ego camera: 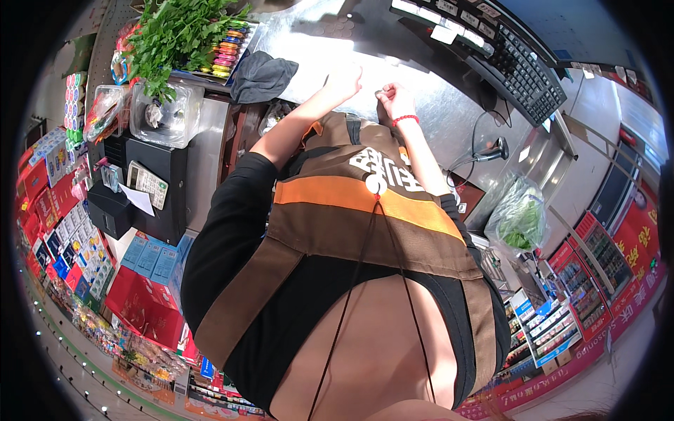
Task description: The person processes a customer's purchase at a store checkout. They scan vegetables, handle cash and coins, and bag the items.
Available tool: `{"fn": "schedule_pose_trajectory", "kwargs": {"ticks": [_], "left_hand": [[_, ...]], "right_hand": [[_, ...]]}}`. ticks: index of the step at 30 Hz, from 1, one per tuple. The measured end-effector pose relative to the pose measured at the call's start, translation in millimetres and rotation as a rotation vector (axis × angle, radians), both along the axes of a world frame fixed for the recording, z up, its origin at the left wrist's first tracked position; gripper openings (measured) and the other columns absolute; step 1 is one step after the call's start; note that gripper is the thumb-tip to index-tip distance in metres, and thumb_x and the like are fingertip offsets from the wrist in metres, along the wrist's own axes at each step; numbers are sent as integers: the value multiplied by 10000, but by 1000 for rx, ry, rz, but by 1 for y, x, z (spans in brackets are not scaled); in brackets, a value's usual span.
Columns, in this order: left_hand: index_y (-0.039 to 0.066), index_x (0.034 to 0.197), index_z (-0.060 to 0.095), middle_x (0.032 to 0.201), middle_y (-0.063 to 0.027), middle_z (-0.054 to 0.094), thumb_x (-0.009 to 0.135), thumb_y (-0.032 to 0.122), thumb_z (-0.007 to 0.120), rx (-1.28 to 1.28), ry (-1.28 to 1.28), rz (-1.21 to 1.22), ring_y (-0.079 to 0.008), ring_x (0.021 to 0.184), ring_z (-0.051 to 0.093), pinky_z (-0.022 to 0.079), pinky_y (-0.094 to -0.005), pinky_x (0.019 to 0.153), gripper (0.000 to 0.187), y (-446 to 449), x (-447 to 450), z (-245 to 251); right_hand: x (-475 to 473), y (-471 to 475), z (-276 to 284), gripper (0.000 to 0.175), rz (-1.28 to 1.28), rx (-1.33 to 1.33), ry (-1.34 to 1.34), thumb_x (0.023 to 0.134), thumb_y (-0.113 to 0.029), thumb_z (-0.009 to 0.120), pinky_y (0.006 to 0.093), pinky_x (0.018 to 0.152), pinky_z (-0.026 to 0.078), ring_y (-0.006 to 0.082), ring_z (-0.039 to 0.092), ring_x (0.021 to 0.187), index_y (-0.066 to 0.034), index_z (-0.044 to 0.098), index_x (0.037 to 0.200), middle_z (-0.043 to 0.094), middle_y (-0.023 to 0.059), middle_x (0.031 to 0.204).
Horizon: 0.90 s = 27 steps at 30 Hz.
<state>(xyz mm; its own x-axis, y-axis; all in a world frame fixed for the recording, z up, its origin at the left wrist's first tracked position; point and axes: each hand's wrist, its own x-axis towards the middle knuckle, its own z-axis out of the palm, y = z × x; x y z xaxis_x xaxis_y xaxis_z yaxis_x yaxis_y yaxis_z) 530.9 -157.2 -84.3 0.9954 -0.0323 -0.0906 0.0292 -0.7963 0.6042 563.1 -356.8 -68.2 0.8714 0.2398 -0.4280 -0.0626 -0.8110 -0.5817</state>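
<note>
My left hand (345, 82) is over the bright metal counter (437, 105), near a dark grey cloth (265, 76). Glare washes out its fingers, and whether it holds anything cannot be told. To its right, my right hand (396, 100), with a red bead bracelet at the wrist, pinches a small, dark, roundish object (378, 93) between thumb and fingers; it may be a coin. The hands are apart. Several flat round discs (337, 27), which look like coins, lie farther back on the counter.
A black keyboard (526, 73) and a handheld barcode scanner (492, 151) with its cable are at right, above a bagged green vegetable (518, 218). At left are leafy greens (174, 37), colourful packets (229, 50), a clear plastic tub (187, 116) and a calculator (147, 184).
</note>
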Motion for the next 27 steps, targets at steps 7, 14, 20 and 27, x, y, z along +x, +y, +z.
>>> {"fn": "schedule_pose_trajectory", "kwargs": {"ticks": [7, 14, 20, 27], "left_hand": [[63, 978, 630, 862, -144, 673, 755, 190, 772, -212, 244, -56, -320, 885, 673, 521, -430, 762, 294, -5, 8, 18], [61, 955, 610, 822, -140, 627, 745, 139, 761, -202, 20, -153, -342, 867, 644, 513, -440, 745, 270, -17, 13, 9], [54, 887, 596, 807, -150, 604, 784, 87, 676, -92, -16, -207, -343, 871, 629, 504, -443, 720, 135, -27, 19, 10], [44, 897, 633, 892, -125, 665, 757, 51, 648, -316, 133, -126, -281, 826, 666, 526, -403, 727, 141, -12, 1, 10]], "right_hand": [[1, 0, 2, 261, -24, 75, 52, 785, -144, 808, 311, 733, 554, 181, 668, 720, -28, 638, 945, 680, 63, 759], [0, -14, -16, 240, -161, 264, 60, 818, -147, 780, 308, 756, 558, 171, 672, 742, -25, 684, 1003, 705, 70, 827], [37, -4, -30, 251, -179, 164, -83, 833, -198, 770, 332, 805, 553, 202, 692, 793, -30, 709, 1010, 715, 106, 829], [67, 34, -7, 327, 73, 290, 31, 799, -141, 796, 282, 736, 560, 115, 656, 731, -63, 712, 1106, 685, 27, 773]]}}
